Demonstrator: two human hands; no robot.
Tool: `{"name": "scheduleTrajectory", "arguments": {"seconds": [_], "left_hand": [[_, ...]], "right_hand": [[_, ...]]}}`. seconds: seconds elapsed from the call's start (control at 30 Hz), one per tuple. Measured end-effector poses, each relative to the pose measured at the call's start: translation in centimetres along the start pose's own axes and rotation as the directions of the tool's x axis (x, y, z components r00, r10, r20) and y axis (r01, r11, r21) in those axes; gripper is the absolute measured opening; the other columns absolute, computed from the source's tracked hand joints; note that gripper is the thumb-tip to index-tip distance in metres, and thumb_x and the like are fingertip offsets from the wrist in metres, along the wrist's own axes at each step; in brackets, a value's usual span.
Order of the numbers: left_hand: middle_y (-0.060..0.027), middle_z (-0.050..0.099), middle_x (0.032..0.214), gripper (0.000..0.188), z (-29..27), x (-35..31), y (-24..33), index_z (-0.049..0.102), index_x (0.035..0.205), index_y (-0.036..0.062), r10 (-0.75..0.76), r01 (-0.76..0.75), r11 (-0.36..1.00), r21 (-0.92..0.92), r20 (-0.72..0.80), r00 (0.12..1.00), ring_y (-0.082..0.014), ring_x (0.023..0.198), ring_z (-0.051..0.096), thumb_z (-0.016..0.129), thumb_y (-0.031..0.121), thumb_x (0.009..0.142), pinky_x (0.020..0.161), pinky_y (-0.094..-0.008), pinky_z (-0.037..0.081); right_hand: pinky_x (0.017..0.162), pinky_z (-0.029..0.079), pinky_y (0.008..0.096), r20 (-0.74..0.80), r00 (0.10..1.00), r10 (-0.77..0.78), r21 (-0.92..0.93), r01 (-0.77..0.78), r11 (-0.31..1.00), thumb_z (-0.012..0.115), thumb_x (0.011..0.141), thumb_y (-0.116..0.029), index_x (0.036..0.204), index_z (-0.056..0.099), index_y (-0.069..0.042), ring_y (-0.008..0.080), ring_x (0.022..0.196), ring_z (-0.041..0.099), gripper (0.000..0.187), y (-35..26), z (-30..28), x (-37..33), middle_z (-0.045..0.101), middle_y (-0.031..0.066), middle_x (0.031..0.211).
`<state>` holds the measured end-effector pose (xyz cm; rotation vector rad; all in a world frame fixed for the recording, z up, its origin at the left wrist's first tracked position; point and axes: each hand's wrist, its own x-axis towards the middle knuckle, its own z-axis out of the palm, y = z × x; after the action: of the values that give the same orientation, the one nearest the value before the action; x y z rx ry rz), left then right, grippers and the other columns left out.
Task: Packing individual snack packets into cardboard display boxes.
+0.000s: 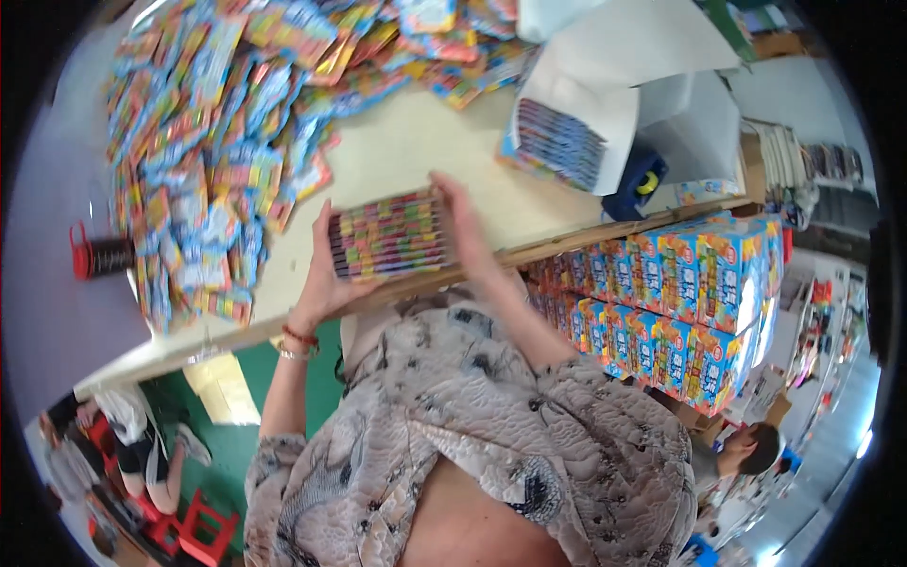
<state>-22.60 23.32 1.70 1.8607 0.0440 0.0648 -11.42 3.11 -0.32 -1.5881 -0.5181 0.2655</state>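
Observation:
Between my hands, above the front edge of the table, is a squared-up stack of thin colourful packets [387, 234]. My left hand [326, 274] is closed round the stack's left side, its thumb along the edge. Against the right side presses my right hand [461, 219], somewhat blurred, its fingertips at the far corner. Farther right, an open box with white flaps [619, 123] lies on the table, and a row of similar packets [557, 142] is lined up in it.
Loose packets [217, 170] heap over the table's left and far parts. A dark blue tape dispenser [635, 184] stands by the open box. Filled colourful boxes [661, 302] are stacked right of the table. A dark bottle [104, 255] is at far left; red stools [203, 529] and people are behind.

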Motion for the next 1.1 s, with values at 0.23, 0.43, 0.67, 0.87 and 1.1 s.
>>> {"name": "scheduleTrajectory", "arguments": {"seconds": [0.23, 0.43, 0.67, 0.87, 1.1], "left_hand": [[-0.0127, 0.033, 0.129, 0.106, 1.7, 3.1, 2.8, 0.024, 0.136, 0.0063, 0.163, -0.155, 0.978, 0.138, -0.048, 0.985, -0.0238, 0.123, 0.038, 0.09, 0.021, 0.054, 0.103, -0.0384, 0.038], [-0.0192, 0.042, 0.122, 0.083, 6.6, 18.5, 14.5, 0.039, 0.125, 0.0046, 0.652, -0.644, 0.726, 0.241, 0.058, 0.756, -0.0383, 0.118, 0.039, 0.084, 0.021, 0.058, 0.103, -0.0443, 0.036], [-0.0161, 0.044, 0.121, 0.082, 11.5, 30.2, 13.9, 0.041, 0.126, 0.0042, 0.634, -0.674, 0.665, 0.323, 0.234, 0.737, -0.0338, 0.119, 0.042, 0.084, 0.022, 0.058, 0.102, -0.0405, 0.038], [-0.017, 0.041, 0.125, 0.084, 13.2, 31.8, 12.8, 0.039, 0.128, 0.0061, 0.552, -0.68, 0.64, 0.359, 0.401, 0.731, -0.038, 0.121, 0.04, 0.083, 0.023, 0.059, 0.104, -0.0413, 0.038], [-0.0165, 0.038, 0.131, 0.092, 14.9, 32.4, 11.7, 0.033, 0.132, 0.0078, 0.46, -0.669, 0.593, 0.448, 0.493, 0.739, -0.0376, 0.123, 0.04, 0.085, 0.024, 0.059, 0.1, -0.043, 0.042]], "right_hand": [[0.103, 0.032, 0.0319, -0.177, 0.982, 0.066, 0.291, -0.012, 0.957, 0.038, 0.097, -0.047, 0.133, 0.042, -0.001, 0.0183, 0.118, 0.044, 0.058, -4.4, -2.0, -0.5, 0.046, 0.0083, 0.128], [0.097, 0.037, 0.0346, -0.506, 0.823, -0.258, -0.181, 0.19, 0.965, 0.041, 0.099, -0.032, 0.124, 0.051, 0.001, 0.0222, 0.11, 0.051, 0.042, -10.2, -15.0, 7.4, 0.057, 0.0116, 0.114], [0.086, 0.048, 0.0421, -0.658, 0.702, -0.271, -0.683, -0.406, 0.607, 0.058, 0.091, -0.024, 0.12, 0.054, 0.0, 0.0389, 0.106, 0.058, 0.038, -9.3, -21.2, 6.6, 0.059, 0.0282, 0.114], [0.072, 0.047, 0.0525, -0.502, 0.852, 0.147, -0.666, -0.49, 0.562, 0.059, 0.089, -0.023, 0.117, 0.049, 0.003, 0.0465, 0.085, 0.062, 0.039, -6.5, -20.8, 4.9, 0.063, 0.0307, 0.086], [0.094, 0.041, 0.044, -0.329, 0.901, -0.282, -0.829, -0.133, 0.543, 0.064, 0.084, -0.015, 0.136, 0.04, -0.006, 0.0389, 0.116, 0.046, 0.058, -8.6, -21.5, 7.4, 0.049, 0.0224, 0.124]]}}
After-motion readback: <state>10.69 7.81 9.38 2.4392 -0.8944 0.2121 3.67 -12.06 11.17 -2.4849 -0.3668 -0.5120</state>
